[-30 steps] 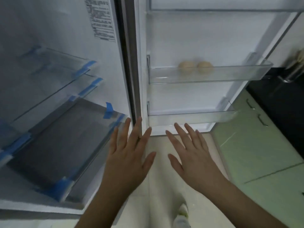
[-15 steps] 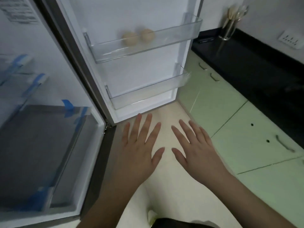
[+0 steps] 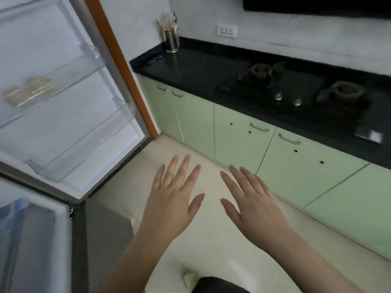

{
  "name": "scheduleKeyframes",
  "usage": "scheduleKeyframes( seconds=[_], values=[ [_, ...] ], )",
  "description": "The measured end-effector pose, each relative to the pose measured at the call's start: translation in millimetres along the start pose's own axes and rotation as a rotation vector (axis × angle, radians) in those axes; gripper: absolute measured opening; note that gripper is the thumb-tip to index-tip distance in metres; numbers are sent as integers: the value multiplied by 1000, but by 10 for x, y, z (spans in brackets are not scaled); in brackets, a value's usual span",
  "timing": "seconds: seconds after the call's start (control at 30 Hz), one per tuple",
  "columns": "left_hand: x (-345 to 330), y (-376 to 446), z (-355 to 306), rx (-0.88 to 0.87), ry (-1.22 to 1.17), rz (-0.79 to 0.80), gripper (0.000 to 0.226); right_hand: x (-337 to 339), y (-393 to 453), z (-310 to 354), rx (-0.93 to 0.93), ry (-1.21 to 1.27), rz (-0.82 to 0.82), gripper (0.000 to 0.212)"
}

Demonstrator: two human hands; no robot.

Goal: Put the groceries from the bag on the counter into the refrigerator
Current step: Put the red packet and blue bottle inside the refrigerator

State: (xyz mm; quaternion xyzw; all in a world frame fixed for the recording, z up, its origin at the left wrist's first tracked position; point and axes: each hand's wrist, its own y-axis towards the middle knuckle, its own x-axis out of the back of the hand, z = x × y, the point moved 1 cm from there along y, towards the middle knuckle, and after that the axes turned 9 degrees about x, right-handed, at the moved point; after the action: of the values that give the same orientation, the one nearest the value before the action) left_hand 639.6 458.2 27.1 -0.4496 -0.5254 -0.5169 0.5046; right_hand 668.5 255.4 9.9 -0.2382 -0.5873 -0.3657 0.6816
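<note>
Over the pale cream tiled floor (image 3: 211, 240), both hands hang palm-down with fingers straight and spread, holding nothing: left hand (image 3: 172, 199) beside right hand (image 3: 252, 205), thumbs near each other but apart. Compared with half a second ago the view has swung right; the hands sit in about the same spot in frame, but the white refrigerator door (image 3: 69, 87) now fills the upper left and its orange-brown outer edge (image 3: 120, 66) is visible. Two pale tan rounded items (image 3: 29, 90), blurred, lie in the upper clear plastic door bin (image 3: 55, 81); the lower clear door bin (image 3: 84, 144) is below it. Only a sliver of the refrigerator interior with blue-taped shelves (image 3: 23, 240) is left at the bottom-left corner, where earlier it took up most of the left side. Much more of the black stone countertop (image 3: 196, 68) shows now, with a black two-burner gas hob (image 3: 296, 89) newly in view on it. A metal cup of chopsticks and utensils (image 3: 171, 38) stands at the counter's far left corner against the grey wall, a white wall socket (image 3: 227, 31) to its right. Light green cabinet doors (image 3: 296, 166) with small metal handles run under the counter. No grocery bag appears on the visible part of the counter; where it is cannot be told. A dark blurred shape (image 3: 218, 285), likely the person's leg or foot, sits at the bottom edge.
</note>
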Motion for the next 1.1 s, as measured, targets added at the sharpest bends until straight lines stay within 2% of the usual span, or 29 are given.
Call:
scheduleKeyframes(
  seconds=[0.3, 0.47, 0.6, 0.77, 0.93, 1.1],
  values=[
    [61, 16, -1686, -357, -26, -10, 61, 356, -1359, -884, -341, -14, -37, 61],
    [71, 54, -2381, -549, -16, -22, 62, 488, -1841, -1240, -494, 22, -90, 63],
    [11, 231, -2713, -660, -18, -17, 61, 510, -2017, -1493, -615, 58, -145, 64],
    [-125, 598, -3040, -795, -32, 9, 64, 517, -2093, -1735, -751, 57, -138, 66],
    [-191, 979, -3341, -909, -99, 13, 66, 664, -1958, -2057, -795, 29, -142, 68],
    [-208, 1304, -3714, -998, -140, 47, 66, 866, -1918, -2312, -931, 6, -222, 65]
  ],
)
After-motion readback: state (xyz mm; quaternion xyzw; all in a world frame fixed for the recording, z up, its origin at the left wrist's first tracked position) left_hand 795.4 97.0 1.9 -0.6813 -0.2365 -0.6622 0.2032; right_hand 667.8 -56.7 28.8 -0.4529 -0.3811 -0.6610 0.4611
